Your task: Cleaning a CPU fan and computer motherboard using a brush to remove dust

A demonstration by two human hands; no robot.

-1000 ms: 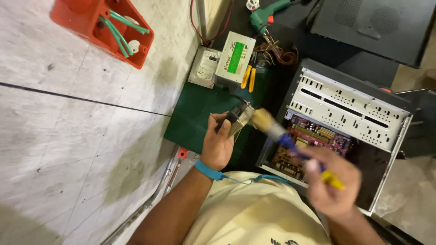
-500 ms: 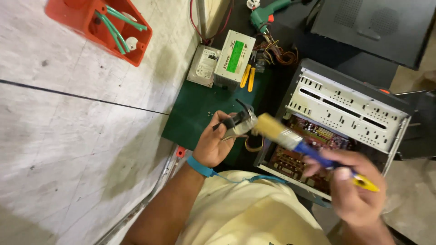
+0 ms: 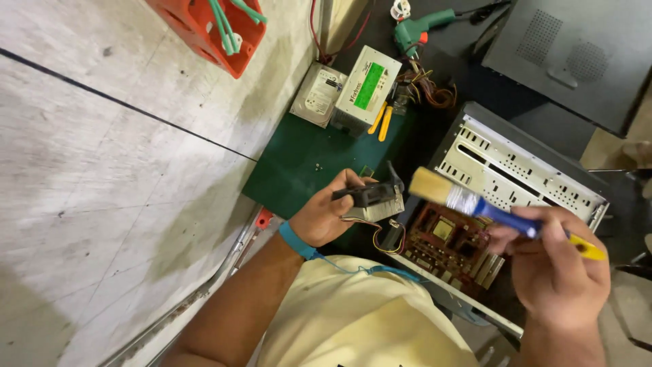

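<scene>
Head view: the left hand [image 3: 329,216] is closed around a small cooler assembly [image 3: 372,200] with a finned metal block and trailing wires, held above the green mat [image 3: 305,160]. The right hand [image 3: 558,266] grips a paintbrush [image 3: 499,214] by its blue-and-yellow handle; the bristles sit just beside the cooler assembly, at its 3 o'clock. Below both lies the open computer case [image 3: 516,170], motherboard [image 3: 448,241] exposed. At 12 o'clock from the left hand rests a power supply unit [image 3: 363,88], with a hard drive [image 3: 318,94] touching its left side.
</scene>
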